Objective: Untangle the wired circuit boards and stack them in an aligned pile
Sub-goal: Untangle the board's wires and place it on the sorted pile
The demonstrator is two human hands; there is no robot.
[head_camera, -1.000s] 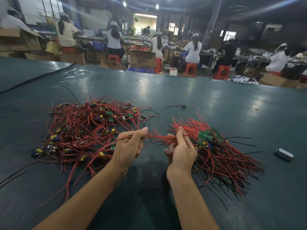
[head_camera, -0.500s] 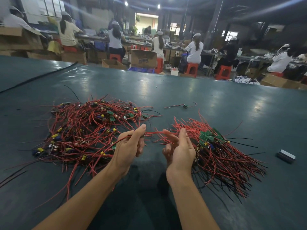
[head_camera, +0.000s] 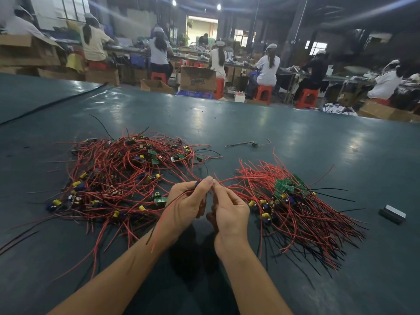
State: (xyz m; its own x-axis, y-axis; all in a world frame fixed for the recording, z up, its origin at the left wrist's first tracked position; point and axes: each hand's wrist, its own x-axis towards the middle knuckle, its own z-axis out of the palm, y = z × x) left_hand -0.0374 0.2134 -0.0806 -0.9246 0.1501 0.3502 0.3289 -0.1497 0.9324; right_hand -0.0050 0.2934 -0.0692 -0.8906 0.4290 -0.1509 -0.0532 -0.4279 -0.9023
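Note:
A tangled heap of small green circuit boards with red and black wires (head_camera: 118, 180) lies on the left of the dark green table (head_camera: 295, 137). On the right lies a more ordered pile of boards (head_camera: 286, 189), its wires fanning toward the lower right. Between the two, my left hand (head_camera: 186, 205) pinches a small wired board with a blue part at its fingertips; a red and a black wire hang down over my wrist. My right hand (head_camera: 229, 210) meets it fingertip to fingertip and pinches the red wires that run toward the right pile.
One loose wired board (head_camera: 254, 144) lies alone farther back. A small grey block (head_camera: 393, 213) sits at the right. A black cable (head_camera: 56, 103) crosses the table's far left. Beyond the far edge, people sit on red stools among cardboard boxes.
My hands have come together: the right hand moved left and closed its fingers on the wires at the left hand's fingertips. The stretched red wire between them has shortened.

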